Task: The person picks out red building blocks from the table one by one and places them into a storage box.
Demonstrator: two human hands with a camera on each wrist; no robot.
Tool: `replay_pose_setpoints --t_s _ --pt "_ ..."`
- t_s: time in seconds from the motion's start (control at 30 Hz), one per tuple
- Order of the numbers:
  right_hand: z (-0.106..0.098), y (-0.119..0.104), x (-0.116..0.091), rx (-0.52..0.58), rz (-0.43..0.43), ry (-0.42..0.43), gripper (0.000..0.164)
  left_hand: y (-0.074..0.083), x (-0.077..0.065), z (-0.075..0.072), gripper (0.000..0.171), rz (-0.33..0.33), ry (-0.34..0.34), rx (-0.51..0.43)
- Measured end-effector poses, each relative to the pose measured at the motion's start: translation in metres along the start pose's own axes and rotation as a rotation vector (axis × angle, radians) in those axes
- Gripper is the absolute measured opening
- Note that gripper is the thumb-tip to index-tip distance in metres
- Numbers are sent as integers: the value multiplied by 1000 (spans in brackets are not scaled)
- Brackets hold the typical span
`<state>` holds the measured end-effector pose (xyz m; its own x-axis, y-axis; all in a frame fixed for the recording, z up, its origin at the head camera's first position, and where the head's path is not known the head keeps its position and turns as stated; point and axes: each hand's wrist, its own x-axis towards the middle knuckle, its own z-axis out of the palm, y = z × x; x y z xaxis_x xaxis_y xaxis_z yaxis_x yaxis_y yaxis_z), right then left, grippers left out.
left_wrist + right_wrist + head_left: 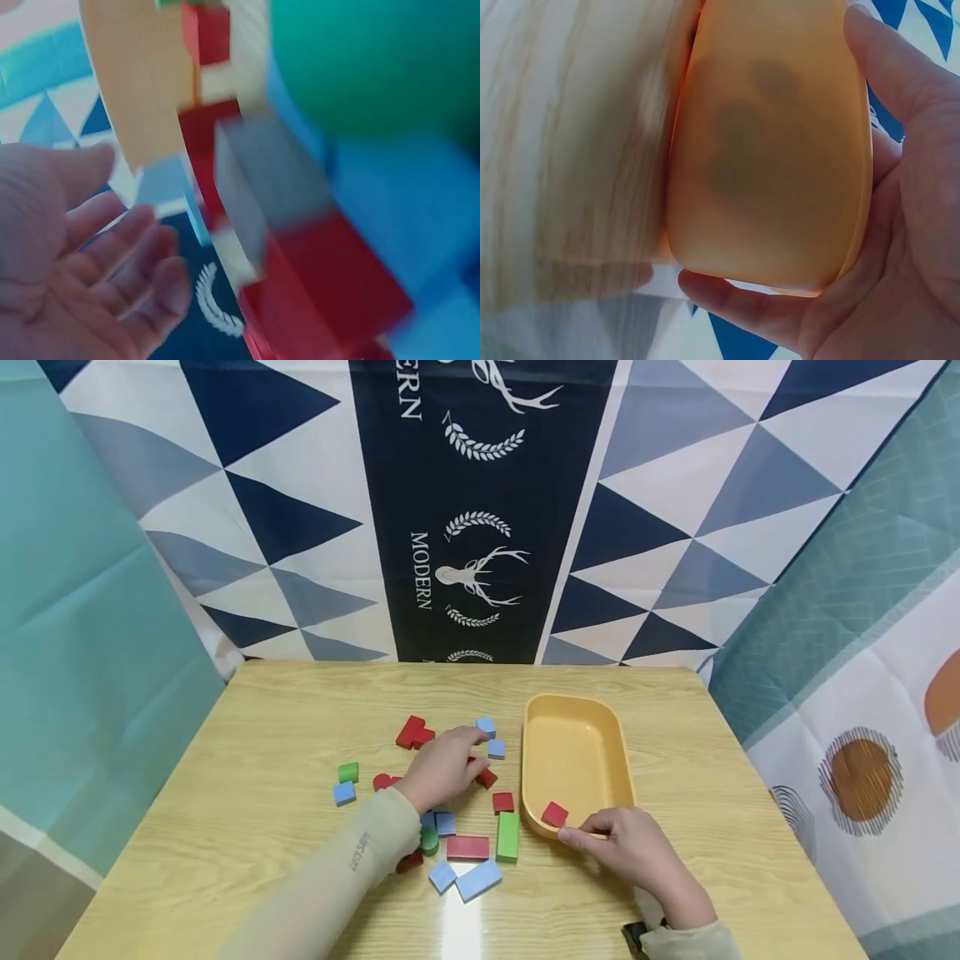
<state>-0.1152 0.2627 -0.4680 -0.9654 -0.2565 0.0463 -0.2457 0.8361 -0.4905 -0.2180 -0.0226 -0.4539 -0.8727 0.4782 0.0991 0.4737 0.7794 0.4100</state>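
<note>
My left hand (444, 767) hovers over scattered toy blocks with its fingers loosely bent. Two small blue cubes (497, 749) and a red block (486, 777) lie by its fingertips. The left wrist view shows nothing in that palm (82, 270). At the near right corner of a yellow-orange plastic tray (577, 752), my right hand (637, 847) grips the rim. The right wrist view has its thumb and fingers around the tray's wall (772, 202). One red cube (555, 814) sits inside the tray, by the near wall.
Left of the tray stand a green block (507, 837), a dark red block (468, 848) and a long blue block (479, 880). Farther left lie a green piece (348, 772) and a blue cube (344, 793). Red blocks (414, 732) lie beyond my left hand. Patterned cloth hangs behind the table.
</note>
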Motion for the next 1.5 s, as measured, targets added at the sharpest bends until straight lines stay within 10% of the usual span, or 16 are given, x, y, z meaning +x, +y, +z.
replay_pose_setpoints --t_s 0.27,1.07,1.3,1.5 --pt "0 5 0 -7 -11 43 31 -15 0 -3 47 -52 -124 73" --pt "4 6 1 -4 5 68 32 -19 -3 0 46 -14 -150 154" --pt "2 7 0 -12 -7 78 33 7 7 -30 47 59 -6 53" --pt "4 9 1 -18 -29 78 33 43 9 -24 51 213 -2 8"
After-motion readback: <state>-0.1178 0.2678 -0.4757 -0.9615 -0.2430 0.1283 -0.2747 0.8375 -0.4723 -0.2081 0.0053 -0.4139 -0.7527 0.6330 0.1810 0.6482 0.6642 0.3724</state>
